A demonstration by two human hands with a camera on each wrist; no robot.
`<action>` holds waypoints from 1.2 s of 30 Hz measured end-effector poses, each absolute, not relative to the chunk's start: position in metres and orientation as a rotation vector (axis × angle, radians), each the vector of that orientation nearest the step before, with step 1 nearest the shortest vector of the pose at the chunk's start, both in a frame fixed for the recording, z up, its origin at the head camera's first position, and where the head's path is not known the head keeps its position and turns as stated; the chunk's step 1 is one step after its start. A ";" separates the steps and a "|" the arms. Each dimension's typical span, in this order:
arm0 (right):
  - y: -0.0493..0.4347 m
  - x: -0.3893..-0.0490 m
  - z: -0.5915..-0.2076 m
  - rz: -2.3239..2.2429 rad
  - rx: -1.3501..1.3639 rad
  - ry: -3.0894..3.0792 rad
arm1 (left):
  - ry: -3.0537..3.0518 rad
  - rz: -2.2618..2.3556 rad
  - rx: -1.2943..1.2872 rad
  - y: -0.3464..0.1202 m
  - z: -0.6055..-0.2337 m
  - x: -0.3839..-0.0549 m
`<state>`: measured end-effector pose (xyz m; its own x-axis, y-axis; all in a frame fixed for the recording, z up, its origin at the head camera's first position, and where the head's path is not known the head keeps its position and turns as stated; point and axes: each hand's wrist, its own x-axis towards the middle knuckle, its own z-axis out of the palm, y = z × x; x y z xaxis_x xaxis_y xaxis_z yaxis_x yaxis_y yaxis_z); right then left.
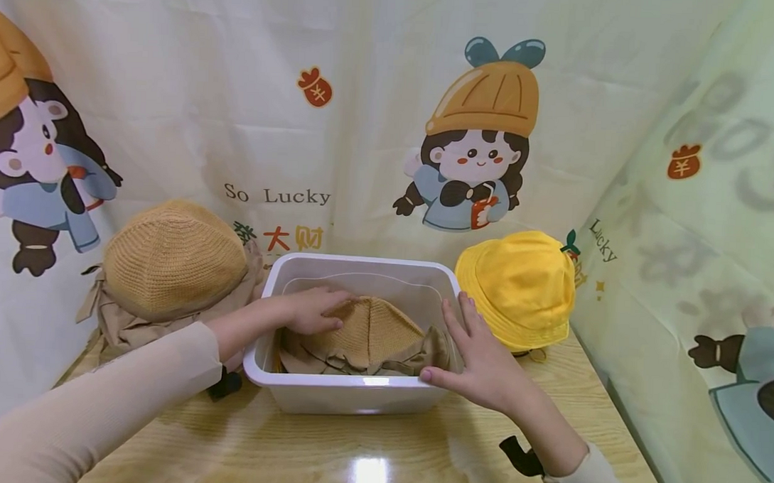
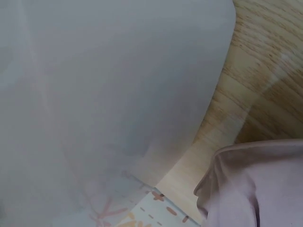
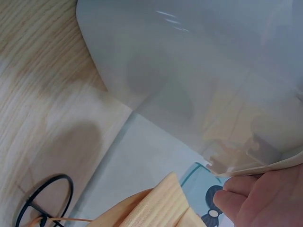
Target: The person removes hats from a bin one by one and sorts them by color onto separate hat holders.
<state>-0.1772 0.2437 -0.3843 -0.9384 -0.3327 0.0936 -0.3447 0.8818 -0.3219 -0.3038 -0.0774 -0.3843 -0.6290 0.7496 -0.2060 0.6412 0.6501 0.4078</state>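
A white plastic bin (image 1: 330,396) stands mid-table with a tan knitted hat (image 1: 367,330) inside, its brown cloth brim bunched along the front. My left hand (image 1: 314,310) reaches over the bin's left rim and touches the hat's left side, fingers extended. At the right rim is my right hand (image 1: 482,358), fingers spread, thumb along the front corner. Fingers of this hand (image 3: 265,198) show at the rim in the right wrist view. The left wrist view shows mostly the bin's outer wall (image 2: 118,90); the left hand is hidden there.
Left of the bin sits another tan knitted hat (image 1: 175,262) with a drooping cloth brim. A yellow bucket hat (image 1: 520,289) lies close to the bin's right side. Behind hangs a printed curtain (image 1: 378,127), which also closes off the right side of the wooden table (image 1: 290,451).
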 end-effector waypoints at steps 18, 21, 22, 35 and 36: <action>0.244 -0.177 -0.384 0.550 0.532 -3.004 | 2.591 0.680 1.130 -0.069 -0.378 -0.302; 0.244 -0.177 -0.385 0.548 0.532 -3.004 | 2.594 0.697 1.108 -0.069 -0.376 -0.301; 0.244 -0.177 -0.385 0.544 0.531 -3.005 | 2.599 0.700 1.105 -0.070 -0.374 -0.301; 0.243 -0.176 -0.384 0.565 0.522 -2.999 | 2.698 0.920 1.210 -0.074 -0.346 -0.293; 0.243 -0.177 -0.385 0.563 0.520 -3.001 | 2.700 0.938 1.204 -0.074 -0.342 -0.291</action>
